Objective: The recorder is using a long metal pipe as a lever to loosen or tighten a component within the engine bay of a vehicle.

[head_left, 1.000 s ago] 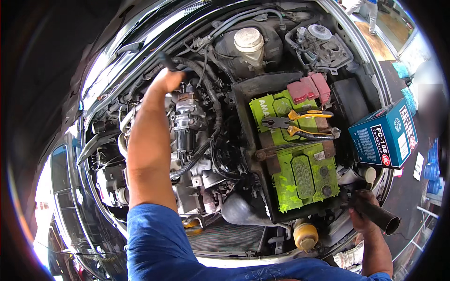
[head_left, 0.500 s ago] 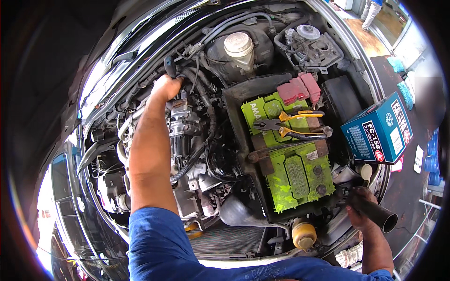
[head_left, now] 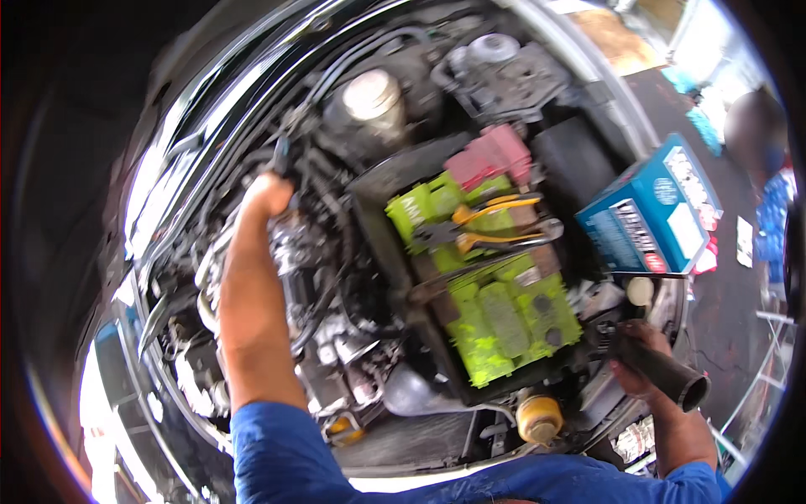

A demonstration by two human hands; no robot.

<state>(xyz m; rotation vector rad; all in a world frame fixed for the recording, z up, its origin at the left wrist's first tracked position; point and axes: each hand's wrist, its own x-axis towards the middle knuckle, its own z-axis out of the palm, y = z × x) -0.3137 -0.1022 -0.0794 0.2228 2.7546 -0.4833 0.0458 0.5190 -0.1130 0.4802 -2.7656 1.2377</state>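
My left hand [head_left: 269, 193] is at the far left of the engine bay, closed around a dark blue-grey handle [head_left: 281, 154]. Its upper end sticks out above my fist; the rest of the tool is hidden and blurred. At the right front corner, my right hand [head_left: 631, 382] grips a dark open-ended tube [head_left: 669, 378], its round mouth facing right. Between my arms sits a lime-green battery [head_left: 502, 323] in a black tray [head_left: 367, 200]. Pliers with yellow-and-black handles [head_left: 501, 220] lie on top of the battery, beside a red terminal cover [head_left: 491, 156].
Right of the battery, a blue box [head_left: 646, 223] rests on the bay's edge. A round silver-coloured cap [head_left: 371, 94] stands behind the tray. In front is a yellow-capped reservoir [head_left: 538, 418]. Beyond the car's right side, a dark floor [head_left: 714, 311] holds blue bottles [head_left: 774, 218].
My view has shifted and blurred, so the rear of the bay appears farther left. My left fist appears lower and left, still around the handle. The right hand keeps the tube.
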